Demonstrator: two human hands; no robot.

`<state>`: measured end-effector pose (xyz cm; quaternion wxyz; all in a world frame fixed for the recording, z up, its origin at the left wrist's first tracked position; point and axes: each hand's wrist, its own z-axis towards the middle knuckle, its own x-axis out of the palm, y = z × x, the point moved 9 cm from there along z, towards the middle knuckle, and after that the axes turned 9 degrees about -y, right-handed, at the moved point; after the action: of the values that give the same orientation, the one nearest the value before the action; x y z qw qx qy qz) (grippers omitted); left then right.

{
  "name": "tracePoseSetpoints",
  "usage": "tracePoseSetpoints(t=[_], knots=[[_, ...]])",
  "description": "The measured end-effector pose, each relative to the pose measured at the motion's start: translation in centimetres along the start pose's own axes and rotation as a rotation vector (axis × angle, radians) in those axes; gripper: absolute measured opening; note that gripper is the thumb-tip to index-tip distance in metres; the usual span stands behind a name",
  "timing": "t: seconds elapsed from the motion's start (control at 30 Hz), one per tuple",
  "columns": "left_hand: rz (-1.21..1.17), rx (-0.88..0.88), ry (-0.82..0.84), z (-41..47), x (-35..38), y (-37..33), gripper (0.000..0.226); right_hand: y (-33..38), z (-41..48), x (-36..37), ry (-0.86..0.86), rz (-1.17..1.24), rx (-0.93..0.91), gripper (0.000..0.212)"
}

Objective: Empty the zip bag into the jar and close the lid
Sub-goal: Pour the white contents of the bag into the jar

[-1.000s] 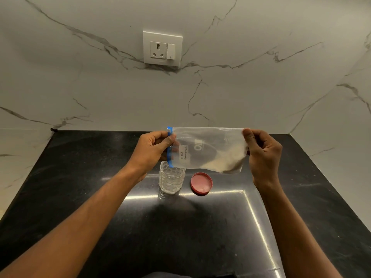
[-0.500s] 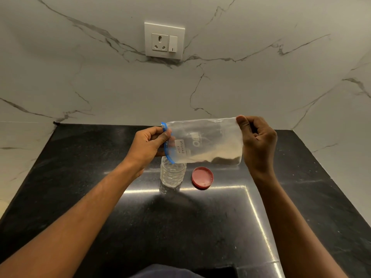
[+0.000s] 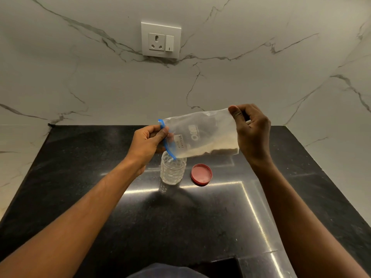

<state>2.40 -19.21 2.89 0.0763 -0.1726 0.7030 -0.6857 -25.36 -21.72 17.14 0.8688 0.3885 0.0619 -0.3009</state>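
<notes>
A clear zip bag (image 3: 200, 135) with a blue zip strip and a little pale powder along its lower edge is held sideways in the air. My left hand (image 3: 146, 145) pinches the blue zip end, which hangs just above the mouth of a clear dimpled jar (image 3: 172, 171) standing on the black counter. My right hand (image 3: 251, 133) grips the bag's bottom end, raised a little higher than the zip end. A red lid (image 3: 201, 174) lies on the counter, right of the jar.
The black stone counter (image 3: 180, 221) runs back to a white marbled wall with a socket and switch plate (image 3: 160, 40). A marbled side wall borders the counter on the right. A dark cut-out shows at the counter's near edge.
My right hand has lifted the bag's bottom end, tilting the bag down toward the jar. The powder has slid along the lower edge toward the zip end.
</notes>
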Motion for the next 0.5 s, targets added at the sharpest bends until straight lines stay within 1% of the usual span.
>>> tracePoseSetpoints(t=[0.23, 0.5], knots=[[-0.02, -0.024, 0.013, 0.1, -0.1, 0.5, 0.017, 1.5, 0.5, -0.1, -0.003, -0.038, -0.041, 0.023], [-0.025, -0.028, 0.029, 0.5, -0.1, 0.5, 0.023, 2.2, 0.5, -0.4, 0.005, -0.058, -0.047, 0.022]])
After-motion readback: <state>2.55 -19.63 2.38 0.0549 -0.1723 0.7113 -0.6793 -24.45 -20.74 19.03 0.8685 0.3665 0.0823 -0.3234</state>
